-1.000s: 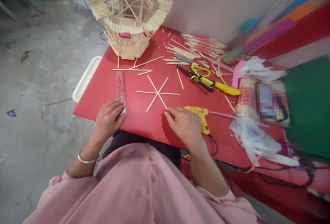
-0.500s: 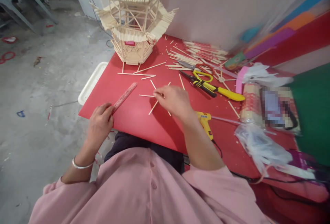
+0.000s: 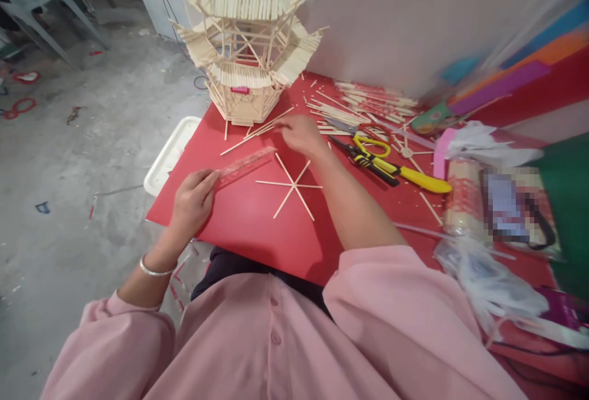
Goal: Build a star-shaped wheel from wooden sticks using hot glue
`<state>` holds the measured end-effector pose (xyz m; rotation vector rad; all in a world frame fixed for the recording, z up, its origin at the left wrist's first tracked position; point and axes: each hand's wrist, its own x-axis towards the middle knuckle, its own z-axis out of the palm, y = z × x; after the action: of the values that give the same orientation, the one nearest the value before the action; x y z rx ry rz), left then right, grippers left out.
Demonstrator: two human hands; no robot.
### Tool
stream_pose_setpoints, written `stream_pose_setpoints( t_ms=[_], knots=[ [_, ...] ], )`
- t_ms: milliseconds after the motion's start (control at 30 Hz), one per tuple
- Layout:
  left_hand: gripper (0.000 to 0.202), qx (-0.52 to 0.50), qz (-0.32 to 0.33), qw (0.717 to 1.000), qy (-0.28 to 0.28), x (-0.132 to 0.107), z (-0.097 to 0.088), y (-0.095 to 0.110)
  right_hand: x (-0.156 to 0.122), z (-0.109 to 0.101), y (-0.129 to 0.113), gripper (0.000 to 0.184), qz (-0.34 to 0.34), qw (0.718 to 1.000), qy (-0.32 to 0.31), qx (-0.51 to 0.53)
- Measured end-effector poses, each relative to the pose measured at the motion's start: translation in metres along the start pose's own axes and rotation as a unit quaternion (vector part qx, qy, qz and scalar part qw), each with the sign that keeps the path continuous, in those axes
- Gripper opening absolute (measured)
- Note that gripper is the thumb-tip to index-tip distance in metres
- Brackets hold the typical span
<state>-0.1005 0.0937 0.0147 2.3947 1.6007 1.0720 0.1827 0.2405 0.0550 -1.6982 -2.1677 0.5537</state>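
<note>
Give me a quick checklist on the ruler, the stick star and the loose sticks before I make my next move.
1. Ruler in the grip of the left hand: ok, held at its near end.
2. Stick in the grip of the right hand: cannot tell; the fingers are at the loose sticks, but any hold is unclear.
3. Ruler clear of the stick star: cannot tell; its far end looks very close to one tip.
4. Star's six arms visible: ok, though one tip meets the right forearm in this view.
5. Stick pile neatly lined up: not ok, sticks lie at mixed angles.
</note>
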Motion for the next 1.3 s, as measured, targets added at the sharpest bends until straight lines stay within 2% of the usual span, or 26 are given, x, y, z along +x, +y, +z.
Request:
stream_pose_setpoints(
  t_ms=[33,100,200,267,367,433,533,700,800,900,1033,1300],
  knots=[
    [0.034,-0.009,0.010,1.000,-0.005,0.007,0.005,0.002,-0.002,-0.004,0.005,0.032,0.040,0.997,0.013,0.059],
    [0.034,-0.018,0.026,0.999,-0.014,0.021,0.016,0.008,-0.008,-0.010,0.014,0.030,0.109,0.979,-0.007,0.173],
    [0.037,-0.018,0.050,0.997,-0.062,0.039,0.033,0.014,-0.014,-0.009,0.022,0.019,0.130,0.955,-0.052,0.262],
    [0.038,0.001,0.052,0.994,-0.099,0.048,0.041,0.017,-0.011,-0.002,0.028,0.014,0.130,0.949,-0.026,0.285],
    [0.038,0.014,0.068,0.987,-0.148,0.057,0.046,0.016,0.005,0.014,0.038,0.023,0.143,0.941,0.044,0.305],
    [0.040,-0.002,0.095,0.981,-0.169,0.061,0.047,0.012,0.016,0.022,0.046,0.025,0.138,0.943,0.078,0.293],
    [0.039,-0.048,0.120,0.977,-0.169,0.064,0.048,0.005,0.025,0.025,0.057,0.025,0.104,0.964,0.093,0.225],
    [0.031,-0.111,0.131,0.974,-0.149,0.065,0.051,-0.006,0.022,0.020,0.066,0.025,0.024,0.993,0.073,0.090],
    [0.030,-0.123,0.145,0.972,-0.139,0.065,0.054,-0.009,0.017,0.018,0.066,0.028,-0.030,0.998,0.050,0.031],
    [0.029,-0.135,0.150,0.970,-0.135,0.065,0.056,-0.012,0.013,0.017,0.068,0.031,-0.064,0.997,0.026,0.017],
    [0.028,-0.142,0.140,0.970,-0.142,0.064,0.058,-0.012,0.011,0.016,0.071,0.036,-0.060,0.998,0.018,0.024],
    [0.031,-0.132,0.122,0.971,-0.156,0.066,0.055,-0.008,0.005,0.012,0.066,0.034,-0.023,0.997,0.006,0.080]
  ],
)
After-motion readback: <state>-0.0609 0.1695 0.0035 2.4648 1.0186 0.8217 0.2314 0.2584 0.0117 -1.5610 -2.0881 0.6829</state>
